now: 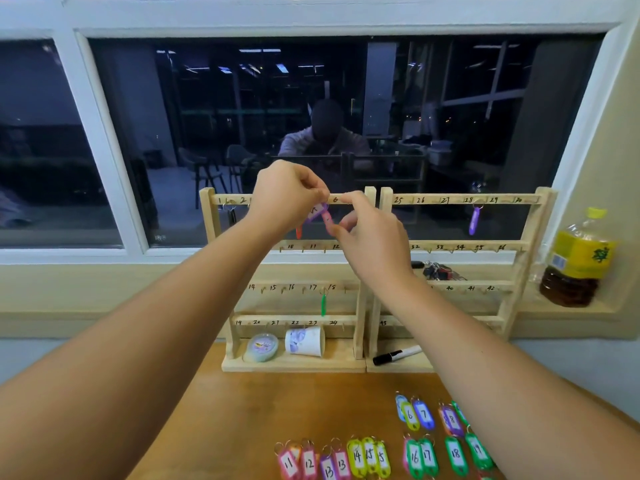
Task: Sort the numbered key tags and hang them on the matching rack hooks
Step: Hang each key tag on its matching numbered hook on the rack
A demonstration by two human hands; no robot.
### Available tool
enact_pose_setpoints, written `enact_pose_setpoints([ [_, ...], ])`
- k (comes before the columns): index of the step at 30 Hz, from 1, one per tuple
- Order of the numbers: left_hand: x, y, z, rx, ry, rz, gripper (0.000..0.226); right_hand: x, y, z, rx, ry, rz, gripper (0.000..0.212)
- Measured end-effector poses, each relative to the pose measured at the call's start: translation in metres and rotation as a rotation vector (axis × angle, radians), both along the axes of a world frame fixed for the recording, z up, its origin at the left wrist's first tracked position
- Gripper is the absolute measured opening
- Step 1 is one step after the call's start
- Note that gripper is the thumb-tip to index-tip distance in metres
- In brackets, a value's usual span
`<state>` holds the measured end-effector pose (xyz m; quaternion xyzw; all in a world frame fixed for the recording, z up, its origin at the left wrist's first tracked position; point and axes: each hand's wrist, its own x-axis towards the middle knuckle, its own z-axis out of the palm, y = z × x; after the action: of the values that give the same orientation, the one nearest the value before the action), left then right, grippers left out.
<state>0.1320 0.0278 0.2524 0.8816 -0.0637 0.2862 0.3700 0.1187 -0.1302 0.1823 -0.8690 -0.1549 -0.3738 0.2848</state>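
Two wooden racks side by side at far edge of table (242,427): left rack (206,216) numbered from 1, right rack (540,216) from 25, small hooks under each rail. Both hands raised at left rack's top rail, near hook 6. Left hand (284,195) with fingers curled, pinching at top end of pink tag (326,218), where its ring should be; ring too small to make out. Right hand (374,237) pinches the tag's lower body. Number not readable. Tag looks light, stiff plastic with a smooth, probably slippery shell and a thin wire ring; best held by the flat body while the ring is steered onto the hook. A purple tag (313,213) hangs just behind, crowding that hook. Loose tags (367,457) lie in numbered rows on near table. Around: dark window (207,116) behind, bottle (578,261) far right on the sill, tipped paper cup (304,341) and round tin (262,347) on left rack's base, marker (396,355) on right base, bunch of keys (440,271) behind right rack. Green tag (323,304) hangs lower down, another purple one (474,220) at 28. Own hands hide hooks 3 to 5.
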Motion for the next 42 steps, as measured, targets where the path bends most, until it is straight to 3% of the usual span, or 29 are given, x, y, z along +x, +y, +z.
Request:
enact_pose_setpoints([
  [5, -0.002, -0.004, -0.001, 0.036, 0.006, 0.038, 0.017, -0.025, -0.02, -0.023, 0.141, 0.066, 0.051, 0.036],
  [14, -0.032, -0.017, -0.029, 0.025, -0.189, -0.005, 0.003, -0.077, -0.079, -0.089, 0.252, 0.295, 0.042, 0.007],
  [24, -0.092, -0.045, -0.176, 0.023, 0.202, -0.222, 0.004, -0.091, -0.116, -0.183, -0.055, 0.8, -0.21, 0.019],
  [33, -0.114, -0.046, -0.251, -0.185, 0.33, -0.163, 0.007, -0.087, -0.125, -0.188, -0.217, 0.876, -0.336, 0.018],
  [37, -0.11, -0.048, -0.263, -0.143, 0.361, -0.169, 0.009, -0.087, -0.12, -0.196, -0.262, 0.929, -0.327, 0.036],
  [42, -0.105, -0.05, -0.266, -0.138, 0.354, -0.186, 0.008, -0.084, -0.116, -0.199, -0.289, 0.914, -0.355, 0.028],
])
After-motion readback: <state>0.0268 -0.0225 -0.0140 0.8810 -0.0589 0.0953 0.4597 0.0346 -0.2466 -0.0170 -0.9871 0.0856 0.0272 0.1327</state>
